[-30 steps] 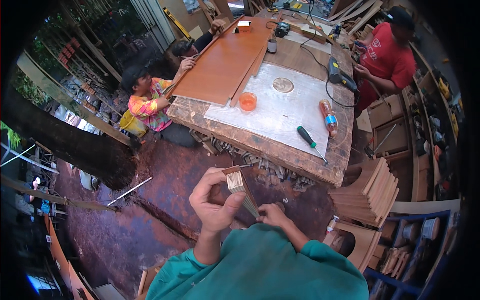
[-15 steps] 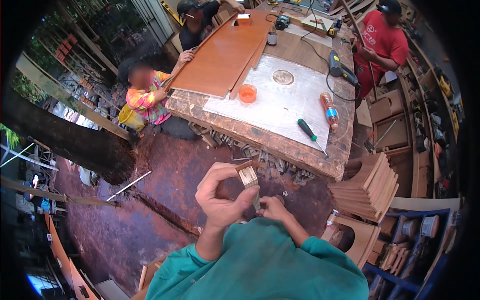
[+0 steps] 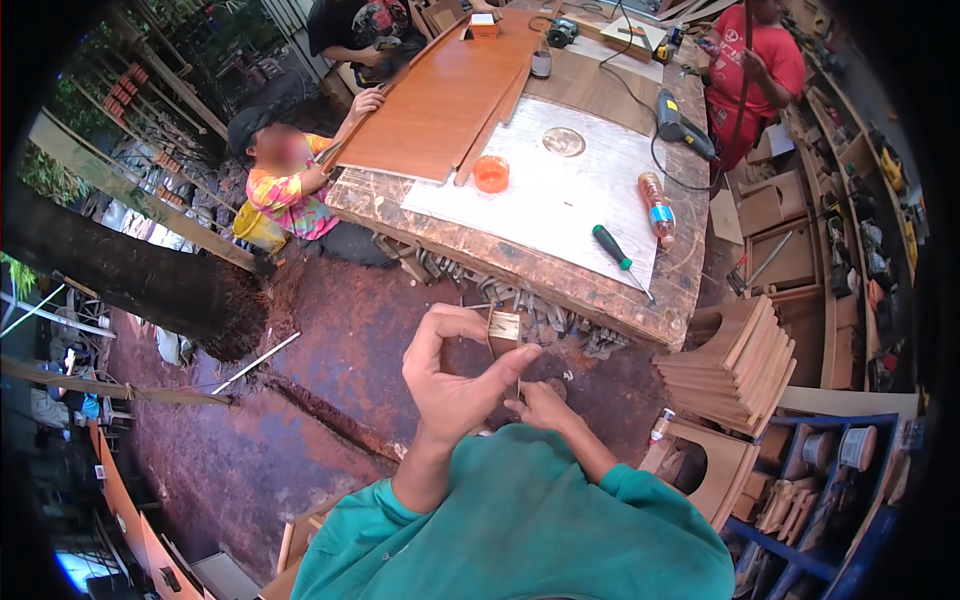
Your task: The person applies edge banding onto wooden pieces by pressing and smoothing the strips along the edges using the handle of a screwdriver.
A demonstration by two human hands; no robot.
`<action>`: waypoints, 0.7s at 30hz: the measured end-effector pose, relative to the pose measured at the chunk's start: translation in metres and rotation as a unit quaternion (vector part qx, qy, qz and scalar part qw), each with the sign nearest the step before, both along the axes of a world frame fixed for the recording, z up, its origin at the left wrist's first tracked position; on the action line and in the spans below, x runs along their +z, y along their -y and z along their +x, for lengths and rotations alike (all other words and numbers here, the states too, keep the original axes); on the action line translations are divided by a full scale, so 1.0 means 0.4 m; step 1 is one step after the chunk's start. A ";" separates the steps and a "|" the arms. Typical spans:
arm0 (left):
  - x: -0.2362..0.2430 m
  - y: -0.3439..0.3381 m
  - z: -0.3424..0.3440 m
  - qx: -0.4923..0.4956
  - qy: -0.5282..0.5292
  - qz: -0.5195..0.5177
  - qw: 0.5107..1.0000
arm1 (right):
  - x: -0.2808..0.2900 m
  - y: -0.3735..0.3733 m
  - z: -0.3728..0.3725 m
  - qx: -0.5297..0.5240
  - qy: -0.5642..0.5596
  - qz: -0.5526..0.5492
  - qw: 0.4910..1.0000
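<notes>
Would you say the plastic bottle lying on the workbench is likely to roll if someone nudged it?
Probably: the plastic bottle lies on its side on the smooth sheet, so it may roll sideways. It looks light and likely slides easily.

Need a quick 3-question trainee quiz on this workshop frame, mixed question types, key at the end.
1. True or false: the left hand pinches a small wooden block.
2. Which lies nearest the workbench's front edge: A) orange cup B) green-handled screwdriver C) power drill?
3. Fill in: the stack of wooden boards stands to the person's ____.

Key: 1 true; 2 B; 3 right. The right hand sits just below the block, holding a thin stick.
</notes>
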State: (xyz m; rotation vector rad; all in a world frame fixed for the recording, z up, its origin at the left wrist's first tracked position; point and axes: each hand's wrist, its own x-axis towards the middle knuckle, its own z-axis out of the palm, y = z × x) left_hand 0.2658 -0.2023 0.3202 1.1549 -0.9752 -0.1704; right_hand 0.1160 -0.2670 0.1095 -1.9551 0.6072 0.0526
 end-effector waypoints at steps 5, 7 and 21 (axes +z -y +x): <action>0.007 -0.009 0.002 0.025 -0.062 0.029 0.997 | -0.027 -0.007 -0.012 0.001 0.010 -0.005 1.000; 0.008 -0.013 0.004 0.023 -0.076 0.054 0.995 | -0.034 -0.011 -0.015 -0.002 0.008 0.004 1.000; -0.021 -0.022 -0.016 -0.003 -0.013 0.069 0.998 | 0.240 0.099 0.007 -0.063 0.128 -0.081 0.986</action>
